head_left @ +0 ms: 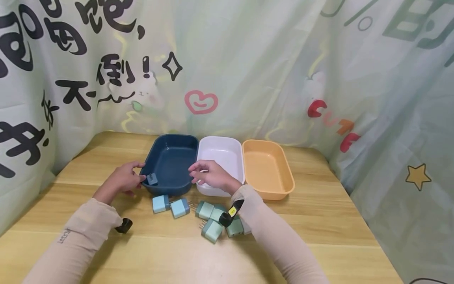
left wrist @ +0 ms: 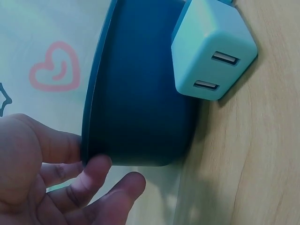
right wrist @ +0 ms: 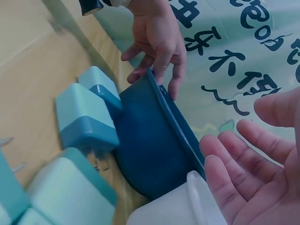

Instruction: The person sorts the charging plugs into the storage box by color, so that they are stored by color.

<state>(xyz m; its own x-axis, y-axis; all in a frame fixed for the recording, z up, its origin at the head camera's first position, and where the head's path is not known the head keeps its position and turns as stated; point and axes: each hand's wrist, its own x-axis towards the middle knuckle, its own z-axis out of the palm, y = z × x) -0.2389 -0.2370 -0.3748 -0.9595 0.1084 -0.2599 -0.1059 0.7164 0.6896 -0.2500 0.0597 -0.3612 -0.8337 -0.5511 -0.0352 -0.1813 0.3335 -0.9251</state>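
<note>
Head view: on a wooden table (head_left: 170,252), one blue charger (head_left: 152,179) lies in the near-left corner of a dark blue tray (head_left: 169,159). Two light-blue chargers (head_left: 161,204) sit just in front; greenish chargers (head_left: 212,230) cluster nearer the right arm. The step looks like sorting by colour, barely begun; the next move probably calls for lifting another light-blue charger over the rim. The right hand (head_left: 213,175) hovers above a white tray (head_left: 221,146), beside an orange tray (head_left: 264,165).

Left wrist view: the left hand (left wrist: 61,178) pinches the blue tray's rim, digits on both sides, the others loosely bent.

Right wrist view: the right hand is loosely open, fingers softly curved, holding nothing.
</note>
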